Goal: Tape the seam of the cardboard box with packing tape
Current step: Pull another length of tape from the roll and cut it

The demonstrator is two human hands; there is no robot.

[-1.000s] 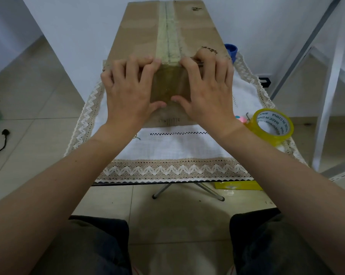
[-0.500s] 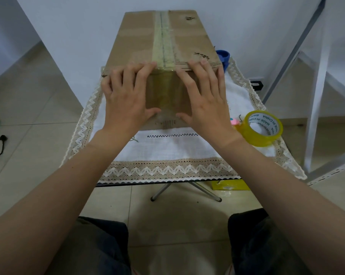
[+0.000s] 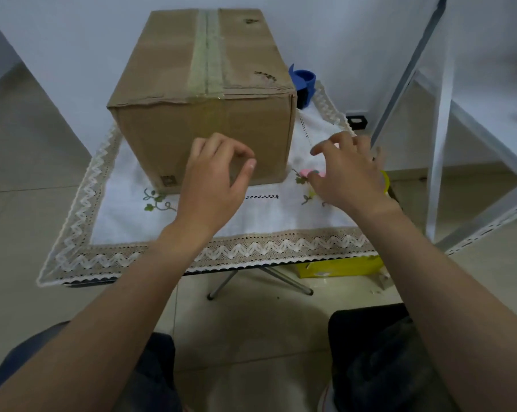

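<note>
The cardboard box (image 3: 203, 114), its top seam covered by a tape strip (image 3: 208, 55), stands on the cloth-covered counter (image 3: 126, 221), the left hand (image 3: 212, 179) before its near face with empty fingers (image 3: 221, 147) loosely curled, the right hand (image 3: 348, 176) right of the box, fingers spread, over a yellow tape roll (image 3: 385, 181).
</note>
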